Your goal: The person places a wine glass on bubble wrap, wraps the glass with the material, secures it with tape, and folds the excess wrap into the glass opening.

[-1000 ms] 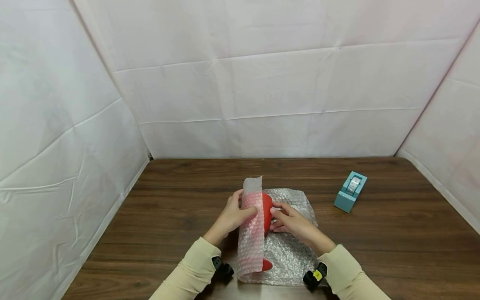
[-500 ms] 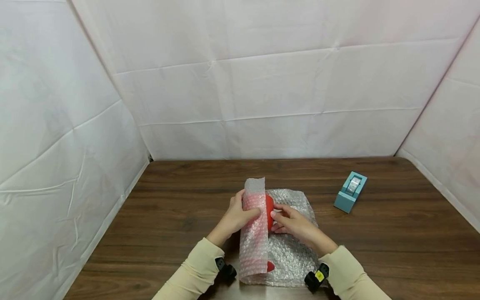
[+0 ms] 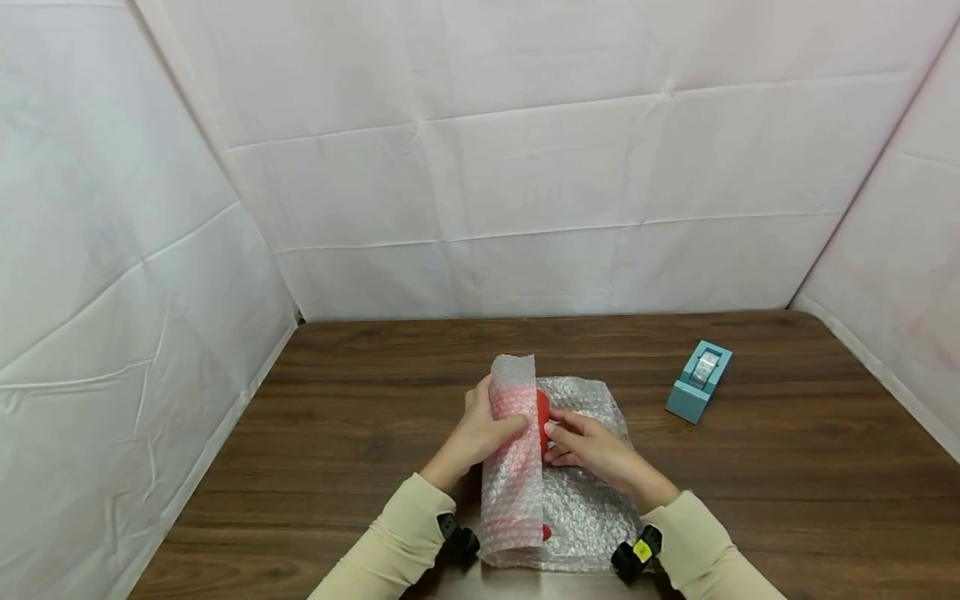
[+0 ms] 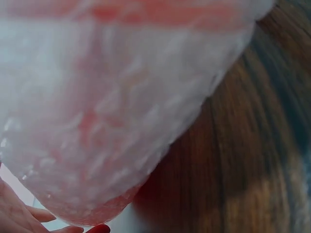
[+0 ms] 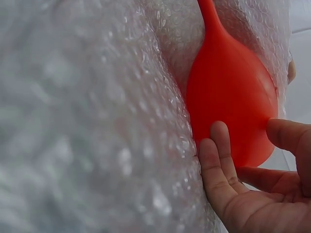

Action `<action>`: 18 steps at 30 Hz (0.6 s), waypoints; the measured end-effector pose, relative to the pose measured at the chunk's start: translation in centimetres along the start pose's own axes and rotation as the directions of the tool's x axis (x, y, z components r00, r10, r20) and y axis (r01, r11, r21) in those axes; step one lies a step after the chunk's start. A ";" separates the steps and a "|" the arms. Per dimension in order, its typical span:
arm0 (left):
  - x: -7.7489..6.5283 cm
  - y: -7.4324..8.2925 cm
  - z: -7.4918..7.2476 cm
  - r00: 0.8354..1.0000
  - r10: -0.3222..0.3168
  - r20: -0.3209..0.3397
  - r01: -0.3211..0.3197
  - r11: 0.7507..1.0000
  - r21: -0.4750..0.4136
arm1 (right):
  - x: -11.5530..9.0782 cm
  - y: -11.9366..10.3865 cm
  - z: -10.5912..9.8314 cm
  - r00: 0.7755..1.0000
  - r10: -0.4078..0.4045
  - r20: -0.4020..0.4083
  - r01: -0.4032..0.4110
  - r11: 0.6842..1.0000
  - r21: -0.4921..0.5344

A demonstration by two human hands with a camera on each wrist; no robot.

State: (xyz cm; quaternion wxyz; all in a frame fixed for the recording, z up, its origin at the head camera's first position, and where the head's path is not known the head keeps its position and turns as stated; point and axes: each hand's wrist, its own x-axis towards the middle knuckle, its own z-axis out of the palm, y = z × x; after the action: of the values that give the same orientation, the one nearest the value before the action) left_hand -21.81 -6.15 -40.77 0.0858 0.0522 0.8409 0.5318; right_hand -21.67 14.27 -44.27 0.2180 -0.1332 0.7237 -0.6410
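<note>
A red stemmed glass [image 3: 543,421], like a wine glass, lies on its side across a sheet of bubble wrap [image 3: 588,512]. The wrap's left part is folded over it; a sliver of bowl and the edge of the foot show. My left hand [image 3: 477,432] grips the fold, thumb on top and fingers behind, around the bowl. With thumb and fingers, my right hand [image 3: 592,452] holds the bowl [image 5: 233,97] from its right side. Its smooth bowl and narrowing stem show in the right wrist view. Pink-tinted wrap [image 4: 112,111] fills much of the left wrist view.
On the right of the brown wooden table [image 3: 337,433] stands a blue-green tape dispenser [image 3: 699,382] with a clear tape roll. White cloth walls [image 3: 540,167] enclose the table at the back and both sides.
My left hand and the folded wrap have shifted slightly right, covering more of the red glass's bowl and foot. My right hand keeps its hold with little movement.
</note>
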 end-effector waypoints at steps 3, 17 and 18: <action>0.0 0.0 0.1 1.000 0.001 0.004 -0.001 1.000 0.005 | 0.1 0.1 0.0 1.000 0.000 -0.003 0.000 1.000 -0.001; 0.0 0.1 0.6 1.000 0.030 0.000 -0.030 0.999 0.012 | 0.1 0.2 0.0 0.999 0.027 -0.022 -0.026 0.998 0.048; -0.1 0.1 0.6 1.000 0.031 0.002 -0.031 0.999 0.010 | 0.1 0.2 0.0 0.999 0.030 -0.022 -0.029 0.998 0.049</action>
State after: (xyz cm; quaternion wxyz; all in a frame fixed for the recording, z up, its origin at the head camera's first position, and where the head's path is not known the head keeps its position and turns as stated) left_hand -21.62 -5.55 -40.97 0.0780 0.0663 0.8427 0.5286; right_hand -21.75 14.26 -44.49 0.2225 -0.1097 0.7124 -0.6565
